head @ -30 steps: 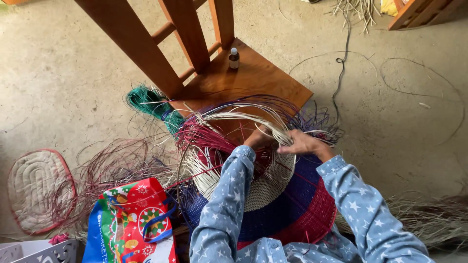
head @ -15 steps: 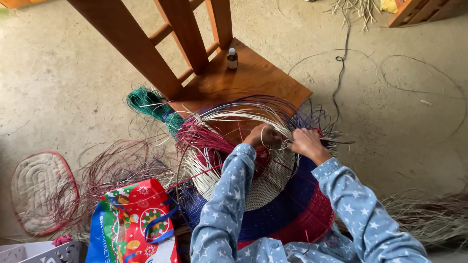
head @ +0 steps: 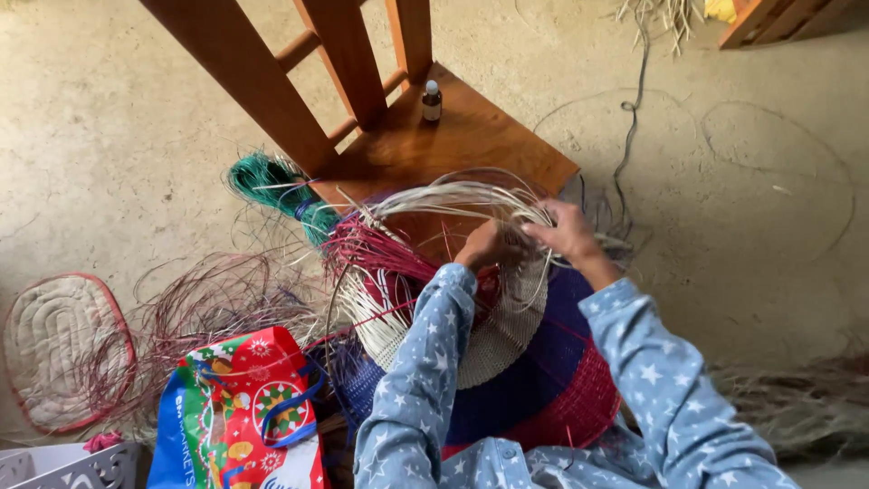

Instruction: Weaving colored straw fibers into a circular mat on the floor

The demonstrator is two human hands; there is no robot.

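Currently weaving rim of round basket (head: 534, 362), cream centre, blue and red bands, resting in lap against wooden chair seat (head: 453, 145). Left hand (head: 480, 246) closed, pinching pale straw strands (head: 453, 195); right hand (head: 566, 231) closed on same bundle, pulling it taut. Best practice, judged: keep tension even, tuck each strand tight against previous row, stray magenta fibres (head: 380, 254) kept aside.
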